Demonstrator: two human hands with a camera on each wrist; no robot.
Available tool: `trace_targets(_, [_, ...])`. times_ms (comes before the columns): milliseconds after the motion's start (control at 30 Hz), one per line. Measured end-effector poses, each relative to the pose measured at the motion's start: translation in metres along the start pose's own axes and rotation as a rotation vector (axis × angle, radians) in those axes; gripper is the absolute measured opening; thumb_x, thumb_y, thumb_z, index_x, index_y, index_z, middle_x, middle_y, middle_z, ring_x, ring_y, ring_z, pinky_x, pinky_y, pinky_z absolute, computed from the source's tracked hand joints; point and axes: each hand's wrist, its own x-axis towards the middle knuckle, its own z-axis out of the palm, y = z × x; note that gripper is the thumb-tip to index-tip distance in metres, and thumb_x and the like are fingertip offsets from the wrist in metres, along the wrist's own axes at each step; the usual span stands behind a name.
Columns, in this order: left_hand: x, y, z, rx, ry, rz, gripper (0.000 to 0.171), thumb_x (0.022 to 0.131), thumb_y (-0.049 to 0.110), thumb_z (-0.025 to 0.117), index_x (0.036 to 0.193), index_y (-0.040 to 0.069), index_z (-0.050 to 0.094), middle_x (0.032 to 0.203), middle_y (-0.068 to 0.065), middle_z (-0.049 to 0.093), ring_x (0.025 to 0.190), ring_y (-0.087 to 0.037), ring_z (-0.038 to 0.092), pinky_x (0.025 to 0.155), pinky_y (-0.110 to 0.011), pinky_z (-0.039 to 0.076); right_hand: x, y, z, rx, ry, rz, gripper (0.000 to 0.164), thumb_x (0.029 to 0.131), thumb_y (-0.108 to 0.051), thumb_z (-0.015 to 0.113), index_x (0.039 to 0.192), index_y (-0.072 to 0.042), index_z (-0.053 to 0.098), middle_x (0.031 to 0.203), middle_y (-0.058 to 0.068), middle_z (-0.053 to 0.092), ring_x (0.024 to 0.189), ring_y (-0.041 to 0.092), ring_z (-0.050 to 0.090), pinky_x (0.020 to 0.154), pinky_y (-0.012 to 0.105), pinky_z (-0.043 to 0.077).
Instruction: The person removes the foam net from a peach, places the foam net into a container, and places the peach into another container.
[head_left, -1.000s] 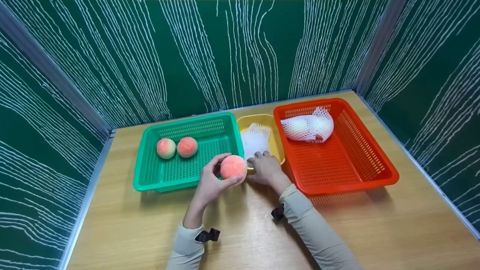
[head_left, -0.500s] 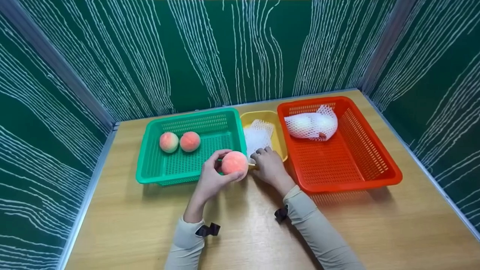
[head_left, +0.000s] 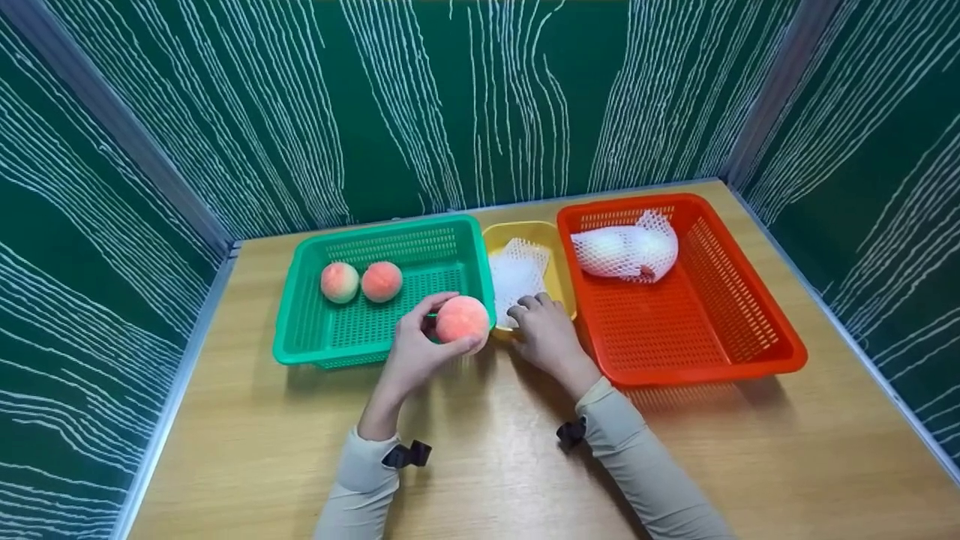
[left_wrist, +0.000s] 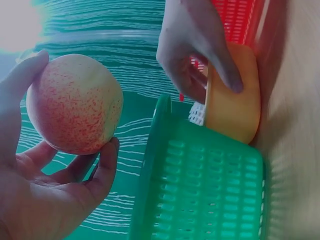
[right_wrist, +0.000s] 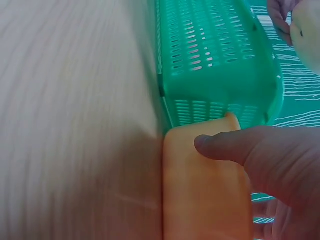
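Observation:
My left hand (head_left: 420, 337) holds a fuzzy pink-and-cream peach (head_left: 462, 324) between thumb and fingers, above the front right corner of the green basket (head_left: 322, 358). In the left wrist view, the peach (left_wrist: 75, 105) shows red speckles. At the front rim of the small yellow basket (head_left: 559, 281), my right hand (head_left: 551, 334) has its fingers over the edge. Its thumb (right_wrist: 225, 146) presses the outer wall in the right wrist view. White foam net sleeves (head_left: 517, 277) lie inside the yellow basket, just beyond those fingertips.
Two more peaches, one paler (head_left: 340, 283) and one pinker (head_left: 382, 282), sit in the green basket. A red basket (head_left: 697, 375) on the right holds netted fruit (head_left: 626, 249). The wooden table (head_left: 480, 465) is enclosed by green walls (head_left: 525, 97) with white lines.
The head view has shifted slightly. The left hand has moved a little left with the peach, and the right hand slightly right along the yellow basket's rim.

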Motion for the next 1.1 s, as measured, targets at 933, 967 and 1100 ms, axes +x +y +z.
trace_targets(933, [0.093,-0.010,-0.137,0.462,0.081,-0.442,0.082,0.073,0.054,0.078,0.134,0.007,0.049,0.123,-0.014,0.056,0.105,-0.026,0.054,0.085,-0.040,0.049,-0.019,-0.008,-0.022,0.002,-0.015,0.038,0.033,0.082,-0.027,0.077,0.105,-0.005,0.070,0.108,0.014,0.064,0.097,0.034,0.053,0.081,0.050,0.046])
trace_targets(967, [0.096,-0.012,-0.140,0.462,0.084,-0.456,0.083,0.073,0.054,0.078,0.134,0.006,0.048,0.124,-0.014,0.055,0.105,-0.027,0.053,0.085,-0.040,0.049,-0.019,-0.008,-0.022,0.003,-0.018,0.037,0.032,0.082,-0.027,0.076,0.105,-0.005,0.070,0.108,0.014,0.064,0.097,0.034,0.053,0.082,0.050,0.046])
trace_targets(1100, [0.107,-0.017,-0.150,0.473,0.105,-0.479,0.079,0.075,0.050,0.078,0.133,0.005,0.048,0.121,-0.015,0.055,0.104,-0.028,0.053,0.086,-0.040,0.047,-0.022,-0.008,-0.020,-0.008,-0.019,0.028,0.030,0.084,-0.027,0.075,0.103,-0.005,0.069,0.106,0.014,0.064,0.096,0.034,0.053,0.083,0.048,0.045])
